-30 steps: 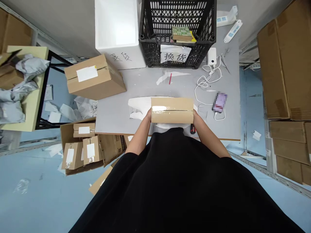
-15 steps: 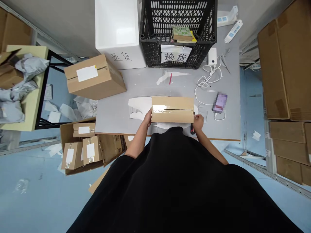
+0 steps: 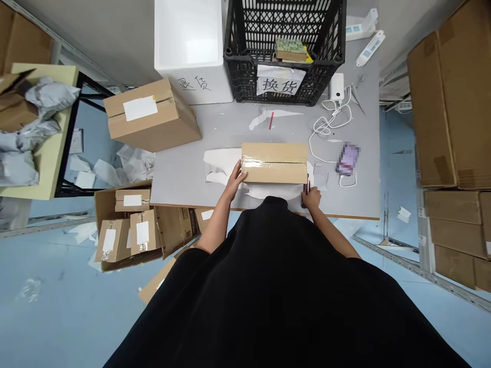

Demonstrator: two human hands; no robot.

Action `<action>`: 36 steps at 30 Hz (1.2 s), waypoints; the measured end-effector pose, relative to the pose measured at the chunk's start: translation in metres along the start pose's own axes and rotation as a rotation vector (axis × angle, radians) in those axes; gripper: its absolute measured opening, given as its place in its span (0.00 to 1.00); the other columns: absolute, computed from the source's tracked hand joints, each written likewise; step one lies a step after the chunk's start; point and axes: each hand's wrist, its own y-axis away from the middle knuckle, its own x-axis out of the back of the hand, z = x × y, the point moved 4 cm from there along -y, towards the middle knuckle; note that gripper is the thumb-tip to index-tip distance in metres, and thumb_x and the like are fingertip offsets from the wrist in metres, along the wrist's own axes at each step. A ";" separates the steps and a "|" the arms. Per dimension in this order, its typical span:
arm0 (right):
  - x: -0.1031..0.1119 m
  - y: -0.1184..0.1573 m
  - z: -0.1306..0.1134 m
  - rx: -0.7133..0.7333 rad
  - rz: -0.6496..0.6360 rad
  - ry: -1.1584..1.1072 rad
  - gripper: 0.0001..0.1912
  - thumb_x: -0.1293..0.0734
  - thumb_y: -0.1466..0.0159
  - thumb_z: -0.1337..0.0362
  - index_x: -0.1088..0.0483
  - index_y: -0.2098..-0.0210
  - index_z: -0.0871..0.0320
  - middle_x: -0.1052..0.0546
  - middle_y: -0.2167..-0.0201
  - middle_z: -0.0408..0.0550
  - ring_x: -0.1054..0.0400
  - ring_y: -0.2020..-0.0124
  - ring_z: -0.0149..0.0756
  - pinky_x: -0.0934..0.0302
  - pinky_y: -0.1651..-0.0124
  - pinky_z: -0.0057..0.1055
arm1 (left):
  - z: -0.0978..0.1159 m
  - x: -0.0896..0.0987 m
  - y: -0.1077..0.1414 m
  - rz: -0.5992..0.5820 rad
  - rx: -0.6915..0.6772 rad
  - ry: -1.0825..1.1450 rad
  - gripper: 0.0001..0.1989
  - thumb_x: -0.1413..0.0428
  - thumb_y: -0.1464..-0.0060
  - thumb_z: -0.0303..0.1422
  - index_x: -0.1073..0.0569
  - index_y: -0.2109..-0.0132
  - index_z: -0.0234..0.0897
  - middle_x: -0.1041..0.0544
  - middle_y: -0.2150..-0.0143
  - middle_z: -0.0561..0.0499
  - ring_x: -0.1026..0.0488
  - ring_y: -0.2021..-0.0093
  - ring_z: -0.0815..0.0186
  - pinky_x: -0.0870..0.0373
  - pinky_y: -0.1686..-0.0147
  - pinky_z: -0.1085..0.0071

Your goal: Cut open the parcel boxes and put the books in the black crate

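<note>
A taped cardboard box [image 3: 274, 176] lies on the table in front of me, with a shiny strip of tape over the left part of its top seam. My left hand [image 3: 234, 183] grips its left end, thumb by the near corner and fingers along the side. In my right hand [image 3: 312, 197], closed just off the box's near right corner, is a black and red utility knife [image 3: 305, 200], partly hidden by the fingers. White paper or plastic wrapping [image 3: 220, 158] is spread under and around the box.
A larger labelled carton [image 3: 153, 120], a white foam bin [image 3: 192, 84] and a black crate [image 3: 286, 97] with books line the back. Right of the box lie a phone [image 3: 348, 158], a white cable [image 3: 316, 135] and scissors [image 3: 357, 97]. An open carton [image 3: 176, 230] of small boxes stands at lower left.
The box sits slightly farther from me. My left hand's fingers have opened more along its end. My right hand has drawn back a little from the corner, showing more of the knife.
</note>
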 end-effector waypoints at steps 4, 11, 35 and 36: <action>0.005 -0.004 0.000 -0.024 -0.046 -0.036 0.21 0.32 0.44 0.63 0.38 0.53 0.61 0.32 0.51 0.59 0.32 0.53 0.46 0.38 0.45 0.41 | 0.007 -0.007 -0.007 -0.029 -0.104 0.013 0.40 0.40 0.43 0.48 0.47 0.28 0.59 0.44 0.25 0.54 0.44 0.28 0.52 0.43 0.32 0.51; 0.062 -0.002 -0.004 0.136 -0.004 -0.302 0.17 0.35 0.40 0.58 0.36 0.53 0.56 0.25 0.66 0.43 0.27 0.67 0.38 0.33 0.58 0.35 | 0.008 -0.007 -0.004 0.031 -0.079 0.010 0.41 0.38 0.45 0.45 0.44 0.28 0.55 0.43 0.26 0.51 0.43 0.29 0.51 0.41 0.33 0.52; 0.105 0.107 -0.277 1.238 -0.200 0.991 0.30 0.49 0.27 0.65 0.53 0.27 0.41 0.26 0.49 0.60 0.27 0.58 0.44 0.43 0.60 0.35 | 0.031 0.006 -0.018 -0.028 -0.169 -0.207 0.44 0.37 0.50 0.36 0.44 0.29 0.59 0.46 0.26 0.51 0.45 0.29 0.43 0.35 0.39 0.49; 0.105 0.107 -0.278 1.235 -0.195 0.994 0.30 0.49 0.27 0.65 0.54 0.27 0.42 0.26 0.49 0.60 0.27 0.59 0.44 0.43 0.60 0.34 | 0.031 0.006 -0.018 -0.027 -0.162 -0.198 0.45 0.37 0.51 0.36 0.44 0.29 0.60 0.46 0.26 0.51 0.44 0.30 0.43 0.35 0.39 0.49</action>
